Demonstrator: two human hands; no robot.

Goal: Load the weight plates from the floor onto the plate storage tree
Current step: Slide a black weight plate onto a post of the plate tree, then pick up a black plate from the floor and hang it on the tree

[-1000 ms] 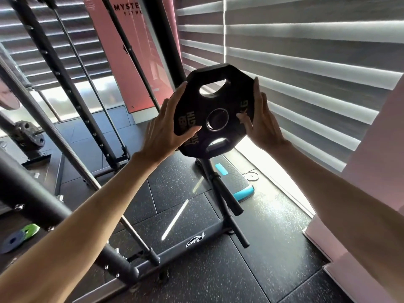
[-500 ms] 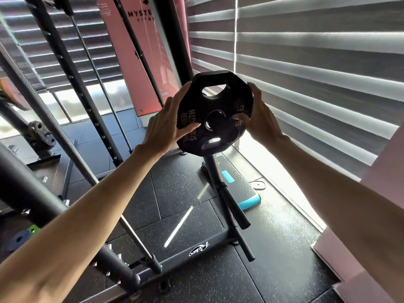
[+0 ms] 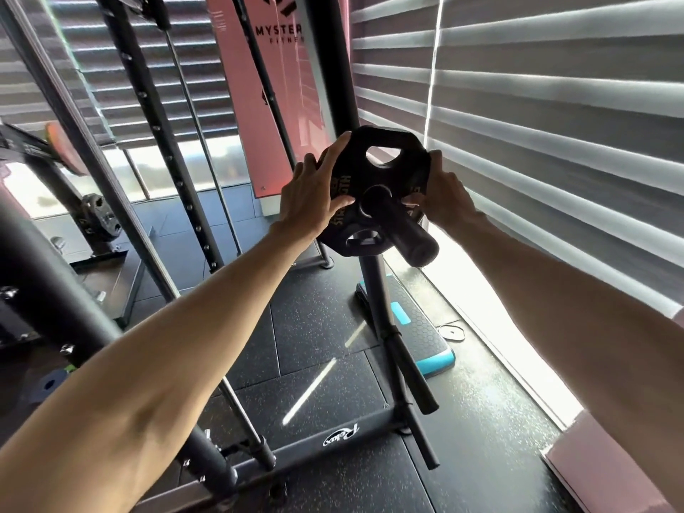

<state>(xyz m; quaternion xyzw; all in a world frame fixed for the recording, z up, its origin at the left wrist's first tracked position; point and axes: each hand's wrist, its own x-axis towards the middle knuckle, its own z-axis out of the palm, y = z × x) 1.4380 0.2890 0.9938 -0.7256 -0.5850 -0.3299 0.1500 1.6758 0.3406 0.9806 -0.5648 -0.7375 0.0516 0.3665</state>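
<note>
A black weight plate (image 3: 355, 168) with cut-out grips sits on the top peg (image 3: 407, 233) of the black plate storage tree (image 3: 374, 286); the peg passes through its centre hole and sticks out toward me. My left hand (image 3: 309, 196) grips the plate's left edge and my right hand (image 3: 438, 192) grips its right edge. Two lower pegs (image 3: 414, 379) on the tree are bare.
A black and teal step platform (image 3: 418, 327) lies behind the tree, with a small flat disc (image 3: 451, 333) beside it. A rack with slanted bars (image 3: 148, 105) stands at left, carrying plates (image 3: 100, 220). Small blue and green plates (image 3: 50, 383) lie far left. Window blinds close the right side.
Both hands have lowered the plate and slid it onto the tree's top peg; the peg's end now pokes through the centre hole.
</note>
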